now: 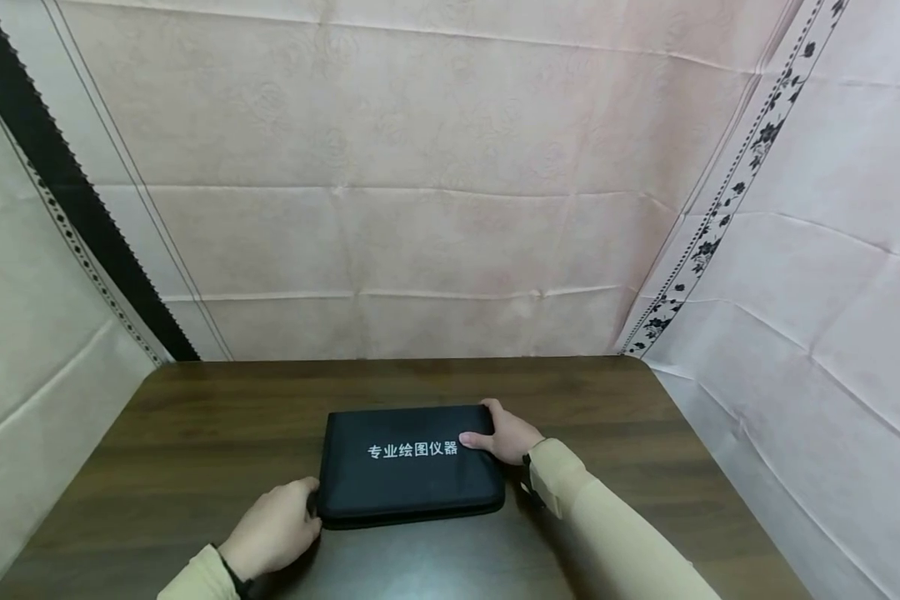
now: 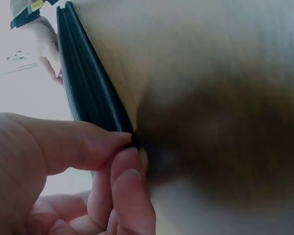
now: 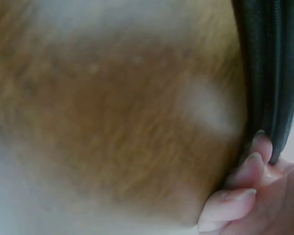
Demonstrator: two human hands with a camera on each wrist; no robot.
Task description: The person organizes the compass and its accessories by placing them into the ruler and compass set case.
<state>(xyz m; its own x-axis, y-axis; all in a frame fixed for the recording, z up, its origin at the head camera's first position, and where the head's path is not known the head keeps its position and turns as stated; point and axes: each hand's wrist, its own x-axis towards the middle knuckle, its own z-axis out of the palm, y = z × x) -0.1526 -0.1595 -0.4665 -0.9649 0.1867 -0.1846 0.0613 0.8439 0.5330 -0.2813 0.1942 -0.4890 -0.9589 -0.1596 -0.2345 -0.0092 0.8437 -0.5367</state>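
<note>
A black zippered case (image 1: pixel 412 483) lies flat on the table, white Chinese characters printed across its lid. At its left side, near the front corner, my left hand (image 1: pixel 273 529) pinches the edge between thumb and fingers. The left wrist view shows thumb and forefinger tips of the left hand (image 2: pixel 103 171) meeting at the end of the case's side (image 2: pixel 90 83); they hide the bit they pinch. My right hand (image 1: pixel 506 433) grips the far right corner, thumb on the lid. In the right wrist view, the right hand's fingers (image 3: pixel 245 174) curl against the side below the zipper (image 3: pixel 277 58).
The brown wood-grain table (image 1: pixel 217 442) extends around the case on all sides. Pale cloth (image 1: pixel 420 208) hangs behind it, with more cloth (image 1: pixel 832 292) along the right and left sides. A dark band (image 1: pixel 82 183) runs down the left cloth.
</note>
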